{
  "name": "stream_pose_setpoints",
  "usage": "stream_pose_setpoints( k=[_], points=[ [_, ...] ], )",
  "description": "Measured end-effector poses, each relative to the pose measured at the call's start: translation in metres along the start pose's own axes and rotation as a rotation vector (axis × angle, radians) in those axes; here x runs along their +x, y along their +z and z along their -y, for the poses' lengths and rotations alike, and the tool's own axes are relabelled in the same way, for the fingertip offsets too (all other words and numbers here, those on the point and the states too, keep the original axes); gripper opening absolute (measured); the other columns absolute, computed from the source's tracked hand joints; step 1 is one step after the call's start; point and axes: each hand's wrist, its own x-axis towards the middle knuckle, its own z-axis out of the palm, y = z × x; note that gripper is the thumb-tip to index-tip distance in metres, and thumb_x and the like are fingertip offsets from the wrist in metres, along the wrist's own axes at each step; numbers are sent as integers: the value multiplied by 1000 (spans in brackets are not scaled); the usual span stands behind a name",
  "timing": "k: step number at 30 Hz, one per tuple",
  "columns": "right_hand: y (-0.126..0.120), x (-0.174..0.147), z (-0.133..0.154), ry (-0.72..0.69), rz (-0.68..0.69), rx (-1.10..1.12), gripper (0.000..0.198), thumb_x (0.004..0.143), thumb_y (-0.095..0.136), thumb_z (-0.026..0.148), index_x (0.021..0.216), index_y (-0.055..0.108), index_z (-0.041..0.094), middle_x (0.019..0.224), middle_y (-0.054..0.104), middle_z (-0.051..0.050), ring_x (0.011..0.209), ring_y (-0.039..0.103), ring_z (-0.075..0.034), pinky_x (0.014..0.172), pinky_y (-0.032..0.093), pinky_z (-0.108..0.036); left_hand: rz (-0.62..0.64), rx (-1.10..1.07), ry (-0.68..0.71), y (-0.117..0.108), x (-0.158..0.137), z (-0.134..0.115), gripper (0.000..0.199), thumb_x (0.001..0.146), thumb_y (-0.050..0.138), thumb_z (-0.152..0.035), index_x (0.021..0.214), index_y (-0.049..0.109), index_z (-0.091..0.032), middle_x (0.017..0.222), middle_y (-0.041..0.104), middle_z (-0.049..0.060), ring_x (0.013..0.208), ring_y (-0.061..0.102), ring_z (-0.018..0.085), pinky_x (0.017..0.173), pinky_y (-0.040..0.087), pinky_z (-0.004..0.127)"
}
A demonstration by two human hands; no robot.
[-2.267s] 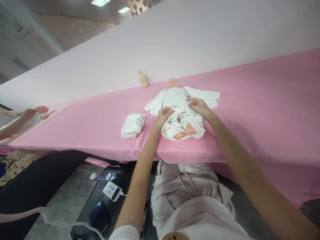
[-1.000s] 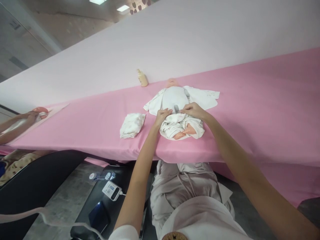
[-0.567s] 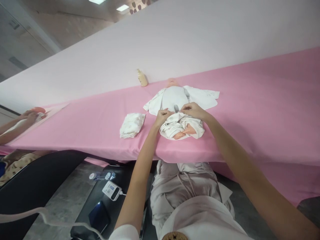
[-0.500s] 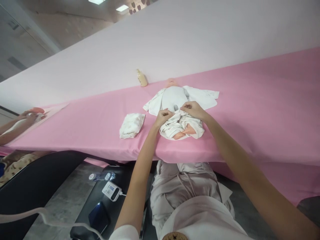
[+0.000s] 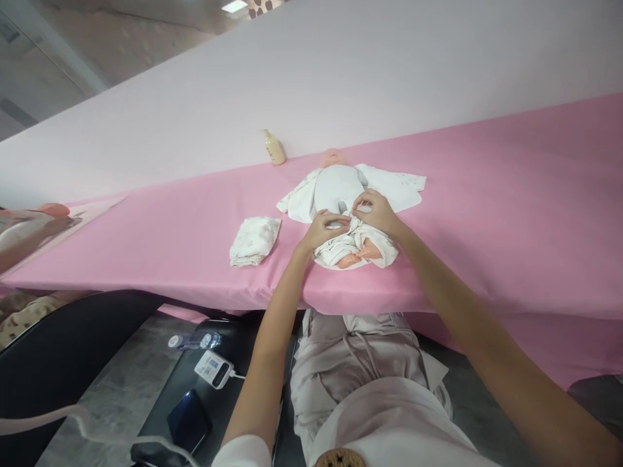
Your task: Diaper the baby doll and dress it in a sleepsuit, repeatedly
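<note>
Right grip (image 5: pixel 378 214) and left grip (image 5: pixel 323 231) are pinched at the upper edge of crumpled white patterned cloth (image 5: pixel 337 249), bunched below them.

Up top, a ceiling panel (image 5: pixel 234 6) glowed! Soft shadow lay over the pink cloth (image 5: pixel 530 253); the far-left forearm (image 5: pixel 32 240) blurred.

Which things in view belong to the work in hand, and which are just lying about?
Apparently in use:
doll
bunched garment around its legs, touched by left hand and right hand
white top spread beside its torso

Seemingly lying about:
folded cloth (role unclear)
yellowish bottle
clear bottle
white device
dark phone
</note>
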Motion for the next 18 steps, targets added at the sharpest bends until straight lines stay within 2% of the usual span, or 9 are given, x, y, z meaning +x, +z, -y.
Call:
stream_pose_setpoints(
  k=[6,9,11,14,16,18],
  points=[
    [-2,-3,5,37,186,-50,15,68,56,13,62,68,20,90,61,-5,97,51,-22,94,35,-37,66,106,38,-1,2,2,17,74,64,-36,84,72,-24,80,71,0,88,55,21,104,19,42],
    [-3,-2,4,37,214,-20,14,67,57,16,62,68,21,92,62,-5,99,51,-22,96,34,-38,74,19,0,-3,3,4,18,70,67,-34,84,71,-23,78,69,-1,88,56,20,107,16,43],
    [-5,-1,5,67,248,91,10,65,59,18,60,67,21,95,63,-5,101,51,-22,97,34,-38,51,-112,-28,-3,3,6,20,66,70,-32,84,70,-22,81,67,-1,87,58,19,106,21,42],
    [-11,0,6,175,326,337,4,61,62,21,60,66,20,100,64,-4,99,54,-22,92,38,-35,-56,-415,-76,-4,0,7,27,61,74,-30,84,67,-19,87,65,1,83,59,17,87,40,33],
    [-14,0,7,267,360,488,5,59,65,23,63,66,19,102,64,-3,92,56,-20,85,42,-32,-132,-604,-146,-6,-1,8,32,59,76,-29,88,66,-19,84,64,1,75,58,15,71,43,27],
    [-16,1,7,351,351,601,11,57,67,24,66,67,18,96,66,-3,83,58,-18,77,44,-30,-212,-693,-213,-9,-2,10,29,61,73,-30,88,67,-19,73,62,-1,63,55,12,60,41,25]
  ],
)
